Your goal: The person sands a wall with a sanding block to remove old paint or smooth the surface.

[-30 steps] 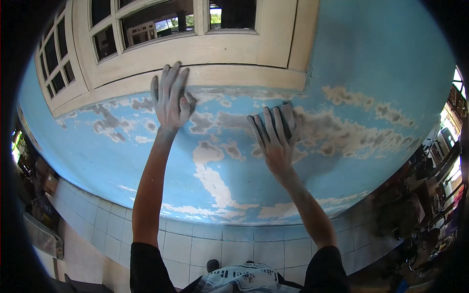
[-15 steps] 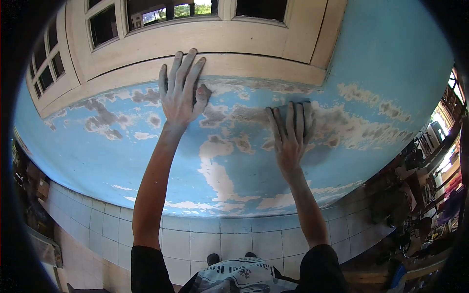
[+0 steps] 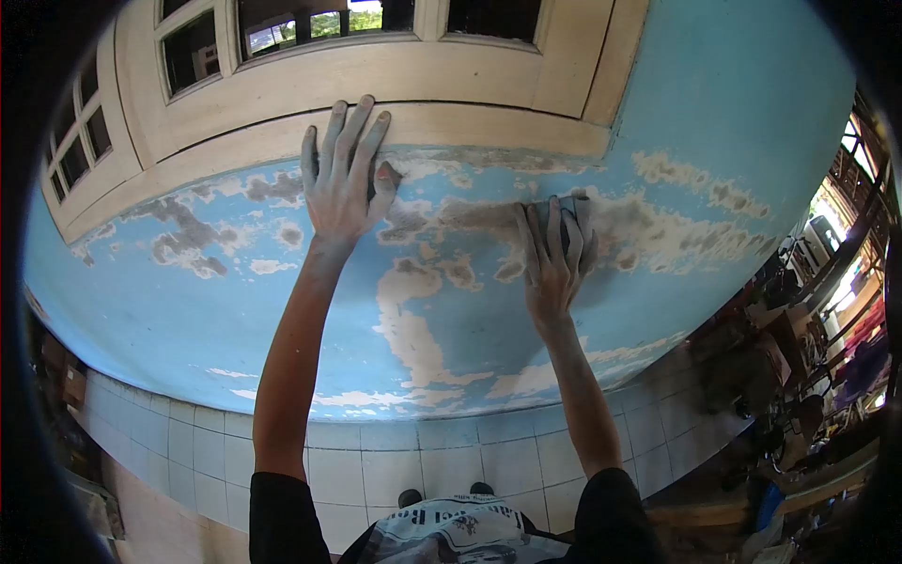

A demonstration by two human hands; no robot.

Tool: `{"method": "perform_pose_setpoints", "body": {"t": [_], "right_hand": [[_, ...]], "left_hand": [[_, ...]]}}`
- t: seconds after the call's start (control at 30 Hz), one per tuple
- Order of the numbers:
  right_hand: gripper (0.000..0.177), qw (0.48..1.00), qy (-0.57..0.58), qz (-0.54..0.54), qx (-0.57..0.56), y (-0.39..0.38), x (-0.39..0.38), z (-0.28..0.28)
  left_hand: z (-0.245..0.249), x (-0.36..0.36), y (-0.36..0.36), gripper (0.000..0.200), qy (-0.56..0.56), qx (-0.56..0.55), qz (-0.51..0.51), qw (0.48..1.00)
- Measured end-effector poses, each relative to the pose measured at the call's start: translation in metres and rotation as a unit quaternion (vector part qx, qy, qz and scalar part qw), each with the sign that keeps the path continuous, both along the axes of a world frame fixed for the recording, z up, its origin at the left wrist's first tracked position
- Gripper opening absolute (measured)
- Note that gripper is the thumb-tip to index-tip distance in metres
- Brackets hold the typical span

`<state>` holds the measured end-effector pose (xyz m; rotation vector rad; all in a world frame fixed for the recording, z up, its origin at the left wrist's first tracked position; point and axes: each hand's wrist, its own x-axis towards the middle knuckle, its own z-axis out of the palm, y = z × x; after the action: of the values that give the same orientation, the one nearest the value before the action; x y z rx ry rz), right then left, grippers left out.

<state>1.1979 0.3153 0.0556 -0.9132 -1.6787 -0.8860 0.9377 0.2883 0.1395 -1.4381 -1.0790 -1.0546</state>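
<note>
My left hand (image 3: 343, 193) lies with spread fingers against the wall, its fingertips on the lower rail of the cream wooden window frame (image 3: 470, 117). Under my right hand (image 3: 556, 249) is a dark grey pad (image 3: 567, 209), pressed flat on the wall with the fingers over it. Both hands are dusted grey. The blue wall (image 3: 460, 329) has rough white and grey patches where the paint is gone, around and between my hands. Whatever the pad covers is hidden.
Pale floor tiles (image 3: 334, 465) run along the wall's foot, with my dark shoes (image 3: 410, 497) on them. Cluttered items and a wooden beam (image 3: 808, 496) stand at the right. A cardboard box (image 3: 74, 385) is at the far left.
The view has shifted slightly, moving the window and wall left in the frame. My right hand and the pad have shifted a little on the wall; my left hand keeps its place.
</note>
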Motion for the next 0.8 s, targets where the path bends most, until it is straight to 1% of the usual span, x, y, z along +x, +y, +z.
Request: {"method": "perform_pose_setpoints", "body": {"t": [0.03,0.1,0.17,0.27,0.4,0.47,0.53,0.6,0.67,0.7,0.77,0.8], "right_hand": [[0.04,1.0,0.011,0.008,0.013,-0.003,-0.006,0.009],[0.04,1.0,0.021,0.009,0.014,-0.011,-0.009,0.007],[0.046,0.999,-0.005,-0.042,-0.02,-0.011,-0.014,0.007],[0.048,0.998,0.007,-0.061,-0.022,-0.01,-0.007,0.006],[0.049,0.999,-0.001,-0.044,-0.022,-0.01,-0.014,0.006],[0.041,0.999,0.006,-0.036,-0.006,-0.01,-0.007,0.01],[0.04,0.999,0.001,-0.052,-0.002,-0.012,-0.018,0.013],[0.04,0.997,-0.009,-0.077,-0.006,-0.017,-0.011,0.012],[0.039,0.999,0.005,-0.035,-0.007,-0.016,-0.008,0.015],[0.039,0.999,0.006,-0.031,-0.007,-0.014,-0.007,0.011],[0.047,0.999,0.014,-0.03,-0.024,-0.01,-0.005,0.013],[0.047,0.999,0.012,-0.033,-0.028,-0.01,-0.006,0.008]], "left_hand": [[0.003,-0.002,0.001,0.044,0.0,0.003,0.002,1.0],[0.001,-0.001,0.0,0.044,0.004,-0.004,0.0,1.0],[0.0,-0.001,-0.001,0.044,0.01,-0.006,-0.002,1.0],[0.0,-0.001,-0.001,0.045,0.006,-0.013,0.007,1.0],[-0.001,-0.002,-0.001,0.046,0.01,-0.015,-0.003,1.0],[-0.002,-0.001,-0.001,0.046,0.013,-0.014,0.001,1.0],[-0.002,-0.002,-0.001,0.046,0.008,-0.012,-0.001,1.0],[-0.002,-0.002,0.0,0.047,0.012,-0.011,-0.002,1.0],[-0.002,-0.001,0.001,0.047,0.011,-0.015,0.002,1.0],[-0.002,-0.003,-0.001,0.047,0.014,-0.02,0.008,1.0],[0.002,-0.002,-0.002,0.046,0.003,-0.009,0.002,1.0],[0.002,-0.001,-0.003,0.045,0.005,-0.01,0.007,1.0]]}}
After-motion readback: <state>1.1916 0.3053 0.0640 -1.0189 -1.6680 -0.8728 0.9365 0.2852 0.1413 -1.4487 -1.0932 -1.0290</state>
